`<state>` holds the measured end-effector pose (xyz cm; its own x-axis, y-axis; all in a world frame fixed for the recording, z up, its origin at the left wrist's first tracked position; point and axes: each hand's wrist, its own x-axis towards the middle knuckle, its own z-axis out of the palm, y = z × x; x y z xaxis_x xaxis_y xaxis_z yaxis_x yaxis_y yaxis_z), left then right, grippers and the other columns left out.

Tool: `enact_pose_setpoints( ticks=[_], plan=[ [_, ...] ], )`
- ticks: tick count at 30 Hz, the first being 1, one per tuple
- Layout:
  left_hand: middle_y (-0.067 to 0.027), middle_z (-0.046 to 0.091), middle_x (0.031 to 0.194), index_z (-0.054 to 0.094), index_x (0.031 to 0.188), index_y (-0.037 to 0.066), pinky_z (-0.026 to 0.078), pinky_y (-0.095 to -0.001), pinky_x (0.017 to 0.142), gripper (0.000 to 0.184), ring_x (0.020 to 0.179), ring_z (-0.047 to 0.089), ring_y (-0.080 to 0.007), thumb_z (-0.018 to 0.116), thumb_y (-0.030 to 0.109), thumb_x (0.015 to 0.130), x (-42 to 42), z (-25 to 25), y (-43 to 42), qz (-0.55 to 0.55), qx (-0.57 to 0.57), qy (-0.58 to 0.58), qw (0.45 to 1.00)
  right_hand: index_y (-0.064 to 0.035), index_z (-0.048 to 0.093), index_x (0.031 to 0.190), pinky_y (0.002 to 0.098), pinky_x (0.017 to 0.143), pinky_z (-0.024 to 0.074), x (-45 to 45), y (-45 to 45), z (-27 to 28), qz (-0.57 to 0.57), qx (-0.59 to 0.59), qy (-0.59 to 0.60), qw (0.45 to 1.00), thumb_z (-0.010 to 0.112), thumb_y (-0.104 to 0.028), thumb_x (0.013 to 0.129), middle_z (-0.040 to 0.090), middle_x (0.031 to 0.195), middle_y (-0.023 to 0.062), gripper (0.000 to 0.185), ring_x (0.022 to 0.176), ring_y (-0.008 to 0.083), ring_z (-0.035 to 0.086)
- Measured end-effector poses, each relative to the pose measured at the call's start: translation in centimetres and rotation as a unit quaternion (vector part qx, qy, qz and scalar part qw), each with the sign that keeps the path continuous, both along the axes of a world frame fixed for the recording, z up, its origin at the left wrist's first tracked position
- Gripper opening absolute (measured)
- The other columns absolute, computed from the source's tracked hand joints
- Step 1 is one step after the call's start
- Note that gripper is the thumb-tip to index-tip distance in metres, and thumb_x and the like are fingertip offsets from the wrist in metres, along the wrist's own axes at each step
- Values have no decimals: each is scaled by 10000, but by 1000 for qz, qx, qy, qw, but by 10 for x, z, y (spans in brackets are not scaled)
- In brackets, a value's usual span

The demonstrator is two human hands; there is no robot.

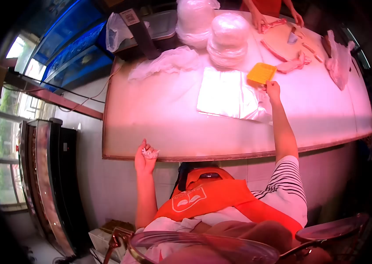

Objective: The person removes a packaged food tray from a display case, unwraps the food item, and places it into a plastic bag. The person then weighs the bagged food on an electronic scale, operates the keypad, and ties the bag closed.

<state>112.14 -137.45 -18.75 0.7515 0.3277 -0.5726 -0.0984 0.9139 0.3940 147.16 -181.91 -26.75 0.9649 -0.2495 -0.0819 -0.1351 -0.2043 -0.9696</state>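
We are gripping a swatter (261,73), right hand (273,89) closed, and a wad (151,154), left hand (144,161) half-curled at the table's near edge (177,159). Bags (221,93) are lying unfilled.

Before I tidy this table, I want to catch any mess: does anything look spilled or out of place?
Nothing looks plainly spilled. Two oddities: thin plastic sheeting lies crumpled beside the dark post, unlike the flatter plastic bags by the right hand, and some raw meat appears to lie off the cutting board.
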Motion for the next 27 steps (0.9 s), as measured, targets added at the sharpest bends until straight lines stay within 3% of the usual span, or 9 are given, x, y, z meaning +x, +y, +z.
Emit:
enact_pose_setpoints(
  ticks=[4,6,11,13,15,18,21,25,27],
  plan=[
    [36,396,592,484,929,115,310,-270,494,97,465,325,-103,508,64,850,-63,6,0,109,23,77,991,60,519,811,254,476,432,62,9,-58,-37,45,36,998,468,-195,868,593,696,106,267,552,167,579],
    [23,439,628,482,993,138,338,-277,502,176,475,350,-109,506,46,845,-100,-12,3,142,41,95,984,49,522,814,243,515,431,27,47,-35,-91,143,-5,986,441,-186,868,595,742,110,254,570,153,565],
    [-15,456,752,429,1107,102,366,-267,522,285,547,403,-106,492,13,844,-161,-40,-2,189,44,68,979,21,489,1056,220,596,449,-179,178,35,197,316,171,912,456,-132,891,542,750,60,228,622,122,520],
    [-8,445,776,395,1167,93,374,-252,534,338,575,414,-100,484,15,851,-161,-28,-4,156,96,15,983,27,458,1103,261,659,478,-259,232,29,336,363,326,806,407,-139,908,565,809,104,261,671,171,558],
    [0,430,843,360,1218,86,393,-235,576,377,613,429,-91,470,21,864,-157,14,-8,79,172,-64,980,12,429,1153,335,818,460,-329,283,32,484,415,461,617,376,-268,934,578,995,160,358,875,227,588],
    [-29,393,1020,422,1178,76,415,-247,697,335,728,465,-91,469,7,854,-176,51,-3,-5,222,-122,967,2,386,1222,391,950,371,-418,355,58,501,487,575,424,354,-382,923,472,1181,199,488,1100,292,470],
    [-54,357,1086,505,1100,78,410,-284,773,289,863,480,-130,482,-14,827,-225,26,26,-3,665,22,747,-14,357,1252,406,1003,306,-480,423,93,550,484,582,352,337,-421,917,398,1264,193,528,1194,303,377],
    [-100,418,1102,538,1078,90,397,-341,837,393,1002,451,-255,550,-19,700,-310,8,84,72,844,252,469,-46,346,1269,384,1019,274,-554,496,84,540,430,645,329,321,-425,922,388,1282,138,514,1211,258,354],
    [-95,431,1163,503,1145,105,375,-401,887,481,1078,423,-299,566,31,674,-355,13,104,72,816,341,461,-62,341,1278,373,1028,258,-590,517,72,519,409,680,318,313,-426,924,383,1290,110,508,1220,235,342]
  ],
)
